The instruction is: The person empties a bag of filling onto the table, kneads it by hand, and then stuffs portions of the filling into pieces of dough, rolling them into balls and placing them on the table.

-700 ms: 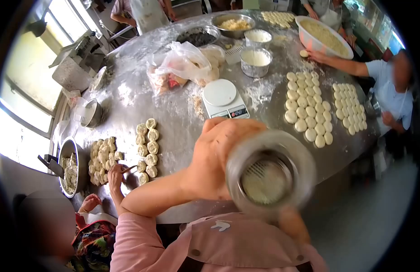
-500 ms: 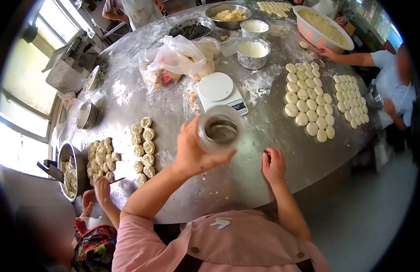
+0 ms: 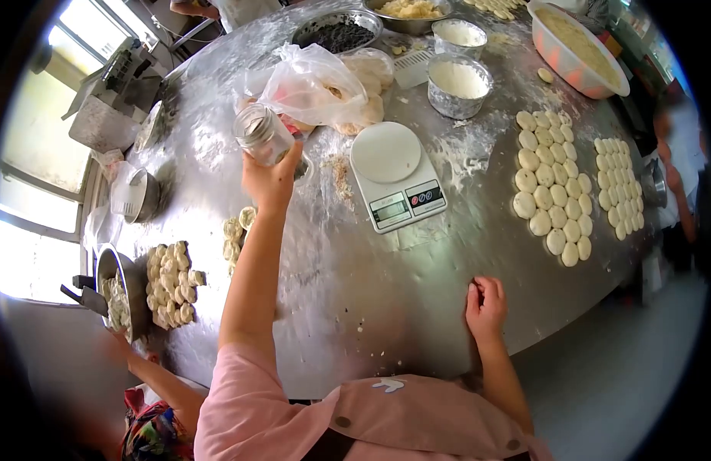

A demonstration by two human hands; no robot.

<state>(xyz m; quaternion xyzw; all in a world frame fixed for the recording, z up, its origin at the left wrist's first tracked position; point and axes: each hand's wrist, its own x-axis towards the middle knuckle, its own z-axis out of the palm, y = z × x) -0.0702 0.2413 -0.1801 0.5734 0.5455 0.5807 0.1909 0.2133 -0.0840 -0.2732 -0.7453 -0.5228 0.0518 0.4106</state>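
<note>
A clear glass jar (image 3: 262,135) is gripped in my left hand (image 3: 271,178), tilted, with its open threaded mouth toward the upper left, beside a plastic bag (image 3: 317,88). Right of the jar stands a white kitchen scale (image 3: 394,173) with nothing but a small speck on its round plate. My right hand (image 3: 487,306) rests near the table's front edge with its fingers curled; whatever it may hold is hidden. Behind my left forearm, a double row of dough rolls (image 3: 233,237) is partly covered.
Flat dough rounds (image 3: 553,184) lie in rows on the right. Two flour tins (image 3: 459,86), a bowl of dark filling (image 3: 338,34) and a large tub (image 3: 578,50) stand at the back. At the left, a co-worker's arm (image 3: 167,384) is near a steel bowl (image 3: 133,296).
My left hand has carried the jar away from my body, up and left to the bag. My right hand stays near the front edge. The co-worker's hand at the left has moved to the steel bowl.
</note>
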